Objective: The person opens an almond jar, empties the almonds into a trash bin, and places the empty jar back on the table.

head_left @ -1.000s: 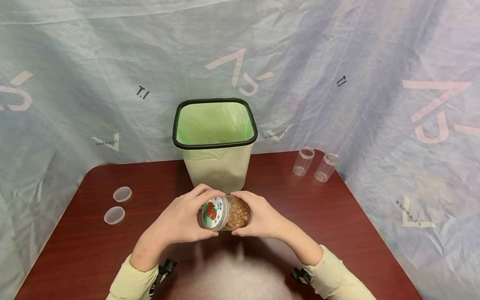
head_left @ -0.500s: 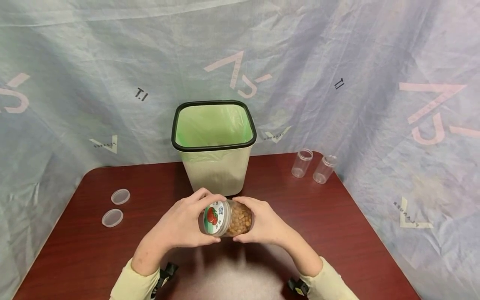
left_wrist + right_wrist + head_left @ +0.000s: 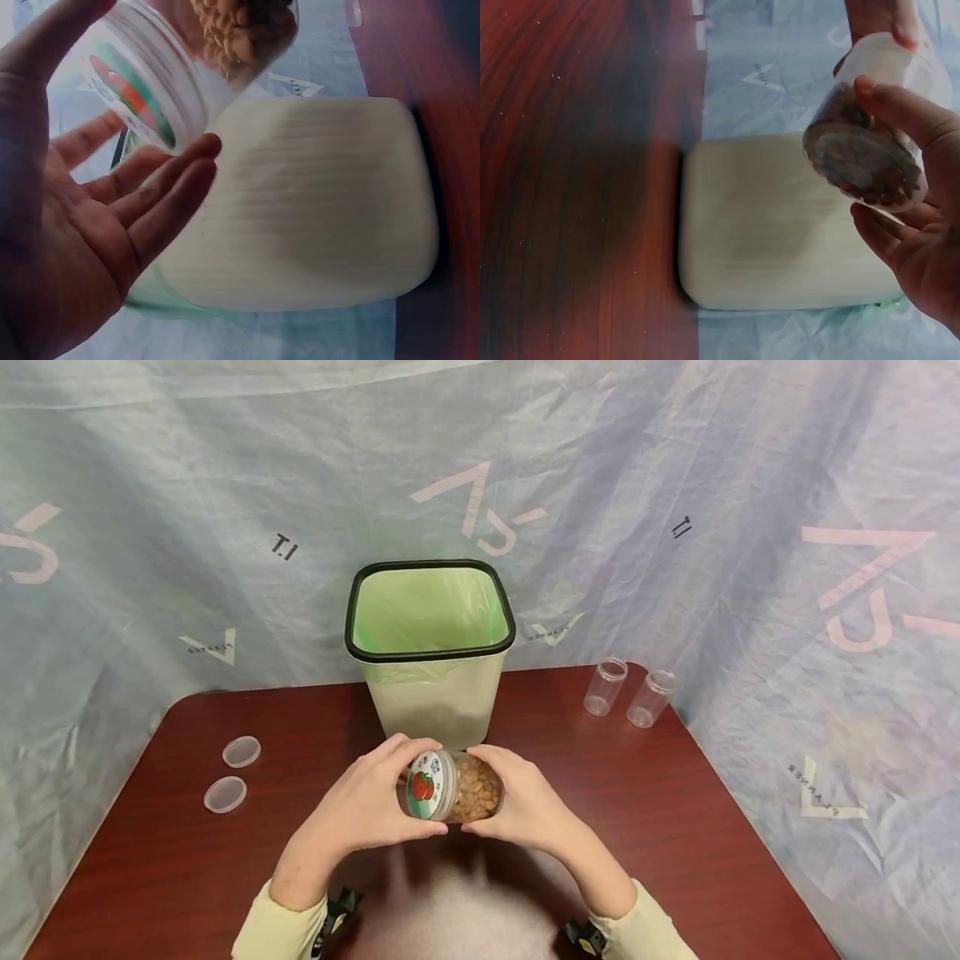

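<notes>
Both hands hold a clear plastic jar (image 3: 477, 789) on its side, above the table in front of the bin. Brownish nut-like pieces fill part of it. My left hand (image 3: 356, 806) spans the lid (image 3: 426, 787), which is white and green with a red tomato picture and faces left. In the left wrist view its thumb and fingertips (image 3: 202, 154) are at the lid's rim. My right hand (image 3: 528, 799) grips the base end, thumb and fingers on opposite sides of the jar, as the right wrist view shows. Parts of the fingers behind the jar are hidden in the head view.
A pale bin (image 3: 442, 693) with a black rim and green liner stands at the back middle. Two clear jars without lids (image 3: 603, 687) stand at the back right. Two translucent lids (image 3: 242, 752) lie on the left of the dark red table (image 3: 675, 860). Printed sheeting (image 3: 637, 485) surrounds it.
The hands and jar shift down slightly, then back up a little. Both hands keep hold of the jar, and its lid turns slightly. The bin, loose lids and other jars stay put.
</notes>
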Motion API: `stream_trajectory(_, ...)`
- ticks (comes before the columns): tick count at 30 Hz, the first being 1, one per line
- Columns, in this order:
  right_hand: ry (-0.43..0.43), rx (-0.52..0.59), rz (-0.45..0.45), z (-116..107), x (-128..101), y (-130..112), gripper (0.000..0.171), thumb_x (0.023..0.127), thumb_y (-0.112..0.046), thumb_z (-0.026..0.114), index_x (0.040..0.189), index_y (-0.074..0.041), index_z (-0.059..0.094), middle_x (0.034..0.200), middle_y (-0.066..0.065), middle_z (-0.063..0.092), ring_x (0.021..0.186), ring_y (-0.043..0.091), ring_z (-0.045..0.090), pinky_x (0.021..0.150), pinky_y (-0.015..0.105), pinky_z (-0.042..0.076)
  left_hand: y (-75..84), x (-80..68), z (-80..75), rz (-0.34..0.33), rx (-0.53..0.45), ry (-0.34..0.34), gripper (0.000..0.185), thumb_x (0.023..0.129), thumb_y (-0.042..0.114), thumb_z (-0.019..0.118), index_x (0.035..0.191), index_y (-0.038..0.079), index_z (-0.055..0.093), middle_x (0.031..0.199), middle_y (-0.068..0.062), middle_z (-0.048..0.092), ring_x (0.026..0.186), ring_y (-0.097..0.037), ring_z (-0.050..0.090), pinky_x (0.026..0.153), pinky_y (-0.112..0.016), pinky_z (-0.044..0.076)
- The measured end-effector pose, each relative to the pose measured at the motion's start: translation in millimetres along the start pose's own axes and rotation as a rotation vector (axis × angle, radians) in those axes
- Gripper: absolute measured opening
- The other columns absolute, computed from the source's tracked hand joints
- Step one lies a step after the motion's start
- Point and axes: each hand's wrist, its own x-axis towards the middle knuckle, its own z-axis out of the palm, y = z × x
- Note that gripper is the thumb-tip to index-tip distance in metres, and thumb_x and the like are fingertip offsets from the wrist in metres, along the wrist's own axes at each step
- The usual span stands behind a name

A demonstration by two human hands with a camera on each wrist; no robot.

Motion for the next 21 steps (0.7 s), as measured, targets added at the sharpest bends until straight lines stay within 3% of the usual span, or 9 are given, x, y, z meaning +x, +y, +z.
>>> stream_trajectory(8, 0.071, -0.048, -0.041, 0, 2, 2, 0.090, 0.053, -0.028, 0.095, 0.130, -0.006, 0.055, 0.125, 0.001, 0.056, 0.116, 0.014, 0.052, 0.095, 0.034, 0.046, 0.3, 0.3, 5.6, -0.159, 0.005, -0.005, 0.079, 0.063, 0.070, 0.077, 0.124, 0.026, 0.053, 0.103, 0.014, 0.056, 0.074, -0.005, 0.054, 0.065, -0.025, 0.048)
stream_trajectory(14, 0.079, -0.049, -0.011, 0, 2, 4, 0.090, 0.053, -0.031, 0.095, 0.130, -0.008, 0.054, 0.125, 0.001, 0.056, 0.115, 0.013, 0.052, 0.094, 0.034, 0.047, -1.7, -5.1, 9.4, -0.205, 0.040, -0.026, 0.080, 0.065, 0.072, 0.074, 0.126, 0.024, 0.053, 0.095, 0.014, 0.057, 0.078, -0.003, 0.055, 0.067, -0.027, 0.048)
stream_trajectory(21, 0.100, -0.030, 0.000, -5, 4, 8, 0.092, 0.053, -0.031, 0.095, 0.131, -0.006, 0.054, 0.128, 0.005, 0.056, 0.116, 0.018, 0.054, 0.094, 0.038, 0.047, -5.7, -15.4, 8.8, -0.226, 0.144, -0.054, 0.070, 0.061, 0.079, 0.070, 0.109, 0.029, 0.061, 0.081, 0.016, 0.054, 0.069, -0.002, 0.052, 0.059, -0.027, 0.043)
